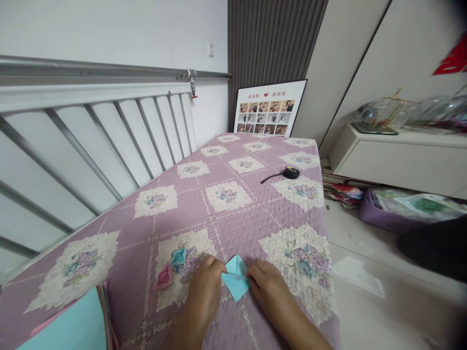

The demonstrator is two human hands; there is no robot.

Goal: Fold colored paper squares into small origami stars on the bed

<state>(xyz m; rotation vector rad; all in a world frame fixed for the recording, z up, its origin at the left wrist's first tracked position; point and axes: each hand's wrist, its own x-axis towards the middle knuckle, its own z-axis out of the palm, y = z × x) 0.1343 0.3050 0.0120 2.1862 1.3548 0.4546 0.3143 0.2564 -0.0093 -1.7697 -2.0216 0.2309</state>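
A light blue paper (236, 287), folded into a diamond with a crease across its middle, lies at the near part of the flowered cloth. My left hand (207, 282) pinches its left corner between thumb and fingers. At the right corner, my right hand (265, 284) is closed on the paper's edge. Left of my left hand sit two small folded paper pieces, one blue (178, 256) and one pink (165, 276). A stack of coloured paper (73, 325), light blue on top, rests at the lower left.
A black tape measure (291, 173) with a strap lies farther back on the purple cloth (248, 233). A white railing (138, 141) runs along the left. Behind stands a photo board (270, 109). Right of the table are a purple bin (381, 216) and a white cabinet (408, 160).
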